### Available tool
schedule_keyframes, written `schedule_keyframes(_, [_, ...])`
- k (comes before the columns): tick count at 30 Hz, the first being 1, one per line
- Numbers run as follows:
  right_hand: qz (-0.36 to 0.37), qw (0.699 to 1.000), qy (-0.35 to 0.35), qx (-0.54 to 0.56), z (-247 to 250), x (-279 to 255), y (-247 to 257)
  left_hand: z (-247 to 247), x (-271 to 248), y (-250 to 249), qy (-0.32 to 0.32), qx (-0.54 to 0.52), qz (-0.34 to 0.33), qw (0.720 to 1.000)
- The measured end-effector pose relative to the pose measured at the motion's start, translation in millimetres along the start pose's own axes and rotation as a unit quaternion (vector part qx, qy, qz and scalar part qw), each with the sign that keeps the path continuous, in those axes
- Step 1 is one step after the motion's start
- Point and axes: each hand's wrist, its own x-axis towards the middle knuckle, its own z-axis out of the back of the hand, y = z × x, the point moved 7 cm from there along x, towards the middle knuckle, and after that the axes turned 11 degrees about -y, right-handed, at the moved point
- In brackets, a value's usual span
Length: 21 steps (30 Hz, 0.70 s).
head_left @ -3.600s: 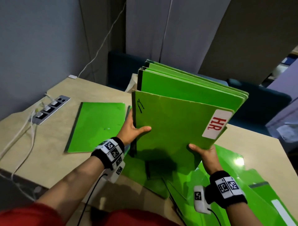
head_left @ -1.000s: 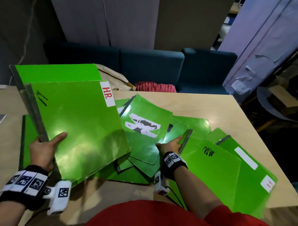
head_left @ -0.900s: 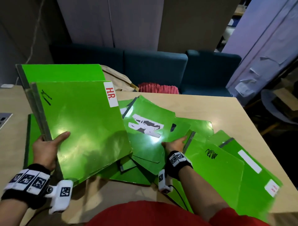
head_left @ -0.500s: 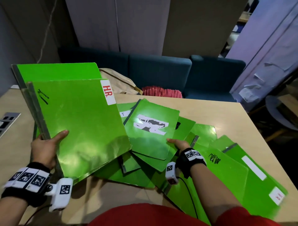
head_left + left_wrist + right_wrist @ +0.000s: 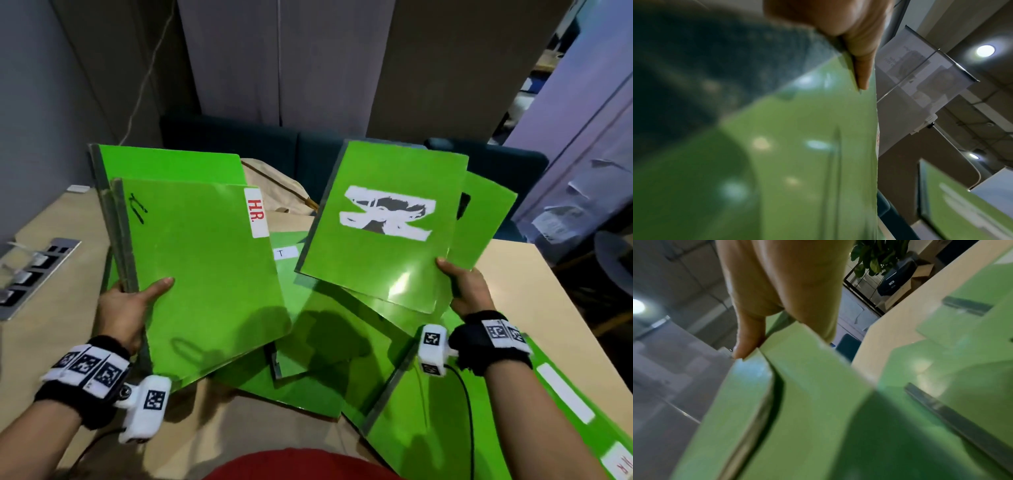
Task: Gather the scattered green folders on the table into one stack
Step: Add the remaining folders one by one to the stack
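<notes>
My left hand grips a stack of green folders by its spine edge, thumb on the front cover marked "H.R."; the stack is tilted up over the table's left side. The same cover fills the left wrist view under my thumb. My right hand holds two green folders lifted above the table, the front one with a torn white label. Its thumb pinches their corner in the right wrist view. More green folders lie scattered flat on the table below.
The wooden table has a power strip set in at the far left. A beige bag and dark blue seats stand behind the table. Folders with white labels reach the front right edge.
My right hand has lifted the torn-label folder and the one beneath it off the pile and raised them. My left hand keeps the stack in the same place.
</notes>
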Motion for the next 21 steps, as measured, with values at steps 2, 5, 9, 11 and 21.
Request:
schedule_keyframes(2, [-0.003, 0.997, 0.065, 0.031, -17, -13, 9, -11, -4, -1, 0.019, 0.012, -0.007, 1.0])
schedule_keyframes(5, [-0.013, 0.991, 0.133, 0.009, -50, -42, 6, -36, -22, -11, 0.072, -0.021, -0.009, 0.997])
schedule_keyframes(9, [-0.024, 0.983, 0.177, -0.042, -88, -68, -26, -65, -45, -15, 0.143, -0.063, 0.025, 0.987])
schedule_keyframes(11, [-0.04, 0.978, 0.197, -0.062, -102, -79, -42, -76, -57, -20, 0.174, -0.097, 0.028, 0.98])
schedule_keyframes(21, [0.04, 0.985, 0.164, -0.037, -106, -89, -32, -88, -76, -59, 0.239, -0.096, -0.08, 0.963])
